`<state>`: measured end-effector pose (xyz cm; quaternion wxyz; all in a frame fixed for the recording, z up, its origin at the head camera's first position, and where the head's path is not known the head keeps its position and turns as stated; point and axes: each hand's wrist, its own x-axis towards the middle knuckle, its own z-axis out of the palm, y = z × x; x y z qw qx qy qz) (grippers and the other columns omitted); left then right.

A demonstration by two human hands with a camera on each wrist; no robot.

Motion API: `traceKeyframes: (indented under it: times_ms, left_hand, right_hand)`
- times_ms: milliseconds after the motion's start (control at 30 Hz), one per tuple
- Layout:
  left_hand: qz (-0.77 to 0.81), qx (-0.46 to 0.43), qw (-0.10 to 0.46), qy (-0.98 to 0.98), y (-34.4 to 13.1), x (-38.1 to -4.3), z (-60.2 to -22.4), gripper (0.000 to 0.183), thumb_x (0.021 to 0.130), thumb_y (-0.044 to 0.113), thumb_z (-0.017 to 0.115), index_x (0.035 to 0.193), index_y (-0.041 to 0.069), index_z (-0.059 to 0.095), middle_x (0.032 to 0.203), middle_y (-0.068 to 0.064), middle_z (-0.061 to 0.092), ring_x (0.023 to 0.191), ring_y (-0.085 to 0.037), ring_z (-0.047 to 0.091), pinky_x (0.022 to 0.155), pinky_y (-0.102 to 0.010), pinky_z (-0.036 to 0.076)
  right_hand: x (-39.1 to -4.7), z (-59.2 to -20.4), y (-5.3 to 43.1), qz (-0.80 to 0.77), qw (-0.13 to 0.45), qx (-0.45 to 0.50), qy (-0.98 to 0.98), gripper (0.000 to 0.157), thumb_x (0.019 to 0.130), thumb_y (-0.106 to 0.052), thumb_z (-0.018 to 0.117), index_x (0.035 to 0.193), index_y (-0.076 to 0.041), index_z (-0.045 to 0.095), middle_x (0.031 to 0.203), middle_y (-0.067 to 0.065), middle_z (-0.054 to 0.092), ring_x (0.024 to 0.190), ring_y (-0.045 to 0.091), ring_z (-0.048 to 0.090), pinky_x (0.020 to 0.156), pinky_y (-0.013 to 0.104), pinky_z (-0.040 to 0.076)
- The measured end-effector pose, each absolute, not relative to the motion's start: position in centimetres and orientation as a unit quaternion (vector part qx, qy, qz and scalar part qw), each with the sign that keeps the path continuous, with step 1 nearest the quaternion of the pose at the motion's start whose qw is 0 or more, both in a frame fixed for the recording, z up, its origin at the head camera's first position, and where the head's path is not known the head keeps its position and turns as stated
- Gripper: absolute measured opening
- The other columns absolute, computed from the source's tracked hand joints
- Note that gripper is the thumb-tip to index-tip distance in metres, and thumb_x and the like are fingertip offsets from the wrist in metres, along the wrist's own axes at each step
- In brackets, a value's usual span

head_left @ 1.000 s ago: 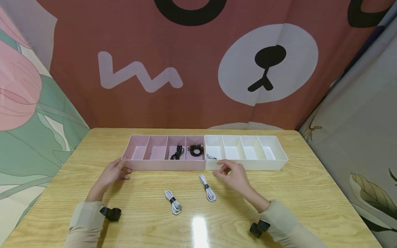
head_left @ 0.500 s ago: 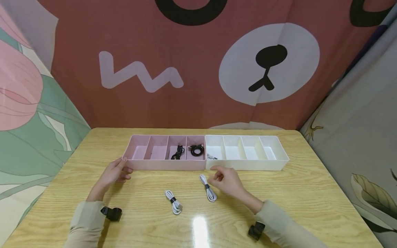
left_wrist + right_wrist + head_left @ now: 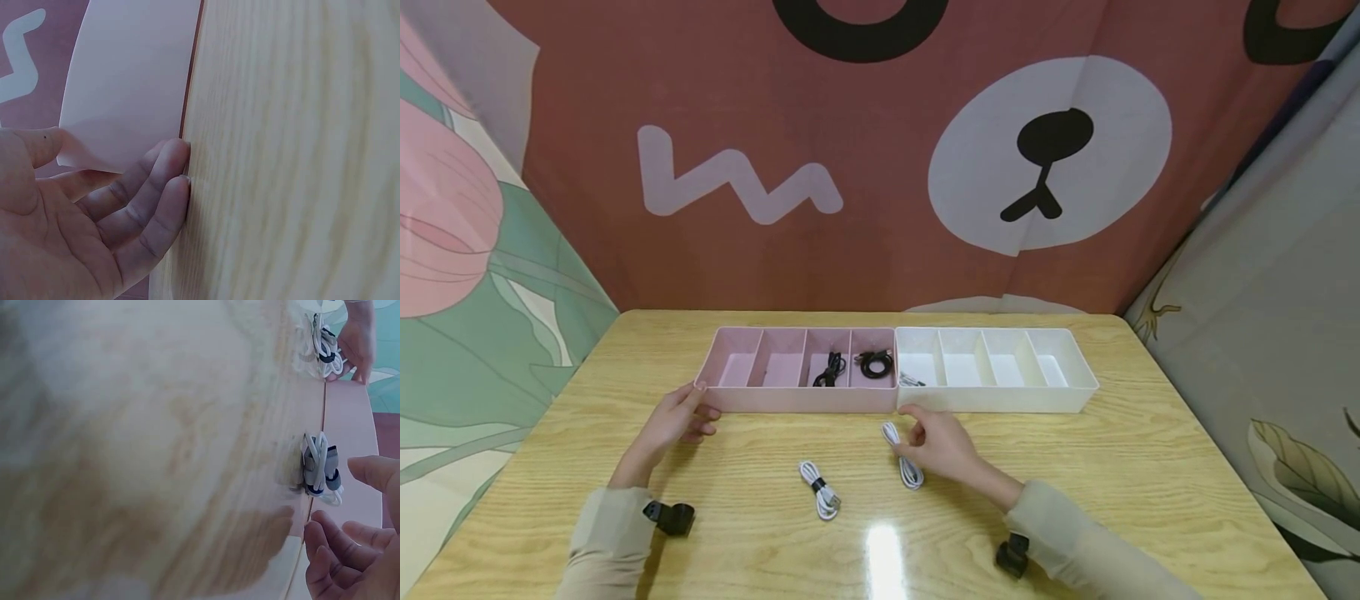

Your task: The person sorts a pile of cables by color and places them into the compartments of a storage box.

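Note:
My left hand (image 3: 676, 417) holds the front left corner of a pink divided box (image 3: 797, 400). In the left wrist view its thumb rests at the rim and the index finger passes behind the box's end, with the other fingers (image 3: 156, 219) loosely bent near the tabletop. My right hand (image 3: 938, 446) hovers over a bundled white charging cable (image 3: 912, 476), thumb and fingers apart. The right wrist view shows that cable (image 3: 320, 464) in front of the thumb, with a gap between. A second white cable bundle (image 3: 820, 490) with a black strap lies farther left.
A white divided box (image 3: 1000, 400) adjoins the pink one's right end; its leftmost compartment holds a small whitish item (image 3: 912, 380). Two black cables, one folded (image 3: 830, 369) and one coiled (image 3: 876, 364), lie in the pink box's two right compartments. Curtains surround the wooden table (image 3: 737, 542).
My right hand has moved left and toward me, from the white box's front to over the right white cable. The left hand stays at the pink box's corner.

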<state>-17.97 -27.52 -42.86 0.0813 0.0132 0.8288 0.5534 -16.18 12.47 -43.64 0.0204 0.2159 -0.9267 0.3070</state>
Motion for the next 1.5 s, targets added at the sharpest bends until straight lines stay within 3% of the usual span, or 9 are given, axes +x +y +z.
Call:
traceKeyframes:
  times_ms: [333, 900, 1500]
  left_hand:
    - [0.529, -0.018, 0.092, 0.844, -27.1, -18.0, -42.5, 0.063, 0.099, 0.045, 0.021, 0.128, -0.01, 0.033, 0.093, -0.02, 0.059, 0.071, -0.02, 0.061, 0.06, -0.035, 0.05]
    - [0.528, -0.014, 0.093, 0.844, -27.1, -18.1, -42.5, 0.063, 0.099, 0.044, 0.021, 0.13, -0.009, 0.032, 0.093, -0.019, 0.059, 0.071, -0.02, 0.061, 0.06, -0.035, 0.05]
    - [0.527, -0.019, 0.093, 0.845, -27.1, -18.1, -42.5, 0.063, 0.099, 0.045, 0.022, 0.13, -0.009, 0.032, 0.093, -0.019, 0.059, 0.071, -0.02, 0.061, 0.06, -0.035, 0.05]
  right_hand:
    - [-16.3, -43.8, 11.8, 0.273, -0.003, 0.233, -0.933, 0.057, 0.07, -0.028, 0.075, 0.118, -0.004, 0.057, 0.058, -0.012, 0.05, 0.05, 0.002, 0.043, 0.048, 0.022, 0.037]
    - [-16.9, -43.7, 12.4, 0.353, -0.019, 0.217, -0.91, 0.03, 0.068, -0.006, 0.075, 0.096, -0.002, 0.064, 0.056, -0.006, 0.055, 0.047, 0.003, 0.047, 0.043, 0.02, 0.04]
    - [-16.8, -42.8, 13.0, 0.43, -0.032, 0.195, -0.881, 0.03, 0.068, 0.0, 0.071, 0.097, 0.0, 0.066, 0.058, 0.0, 0.06, 0.049, 0.005, 0.052, 0.043, 0.023, 0.043]
